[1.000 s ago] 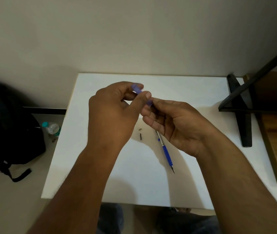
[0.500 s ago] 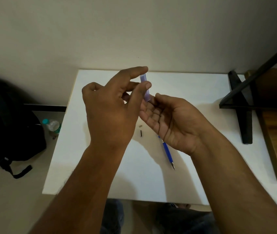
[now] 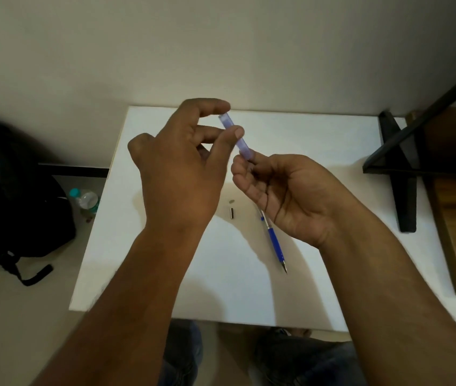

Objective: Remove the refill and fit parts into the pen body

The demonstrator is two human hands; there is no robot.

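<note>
Above the white table (image 3: 143, 268) my two hands meet around a small translucent purple tube (image 3: 233, 135). My left hand (image 3: 178, 174) pinches its upper part between thumb and middle finger, with the index finger raised over the top end. My right hand (image 3: 285, 190), palm up with curled fingers, pinches the tube's lower end at the fingertips. Below the hands, a blue pen (image 3: 274, 240) lies on the table with its tip pointing toward me. Two tiny parts lie beside it: a short dark piece (image 3: 232, 213) and a small grey bit (image 3: 231, 201).
A black backpack (image 3: 12, 196) and a plastic bottle (image 3: 86, 200) sit on the floor to the left. A black stand (image 3: 402, 174) and a wooden shelf (image 3: 455, 196) stand at the table's right. The wall runs behind. My knees show under the front edge.
Both hands have moved slightly. My left index finger has lifted off the tube, and my right fingers, open half a second ago, have curled and closed on the tube's lower end.
</note>
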